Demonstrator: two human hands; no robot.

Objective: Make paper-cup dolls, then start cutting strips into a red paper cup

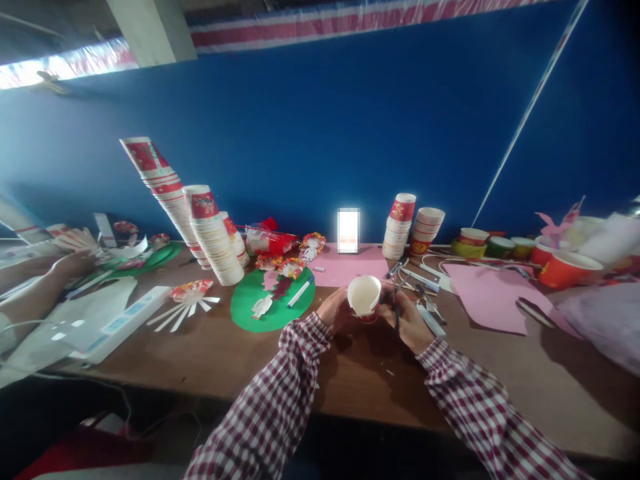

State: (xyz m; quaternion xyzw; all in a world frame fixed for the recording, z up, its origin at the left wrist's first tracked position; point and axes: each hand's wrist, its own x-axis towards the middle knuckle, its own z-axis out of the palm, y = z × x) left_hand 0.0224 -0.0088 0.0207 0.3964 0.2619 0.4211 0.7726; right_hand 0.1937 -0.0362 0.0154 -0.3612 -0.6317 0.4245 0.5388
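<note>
"Head view: what are our hands doing?"

"Our left hand (333, 312) is curled round the side of the cup (367, 317), and our right hand (413, 325) is closed on the scissors (397, 308). We can't tell how far apart the blades are; our fingers hide too much."

"Where is the cup, exactly?"

"Between our hands, mouth up towards us, above the near part of the table (360, 400). The green disc (245, 312) is to its left, the pink sheet (485, 290) well off to the right, and the tall stack (215, 243) stands beyond the disc."

"And if we are trimming that rim, as the grip suggests, how do we do it well?"

"We support the wall near the blades without squeezing it, since thin paper probably buckles. Small bites should suit it better than long ones, and we do best to turn the cup towards the scissors rather than twist our wrist."

"What could go wrong?"

"A cut could drift sideways, or a fingertip could sit in the blades' path (a few pale scraps (387, 371) lie below us, too). We keep our left fingertips well back."
</note>
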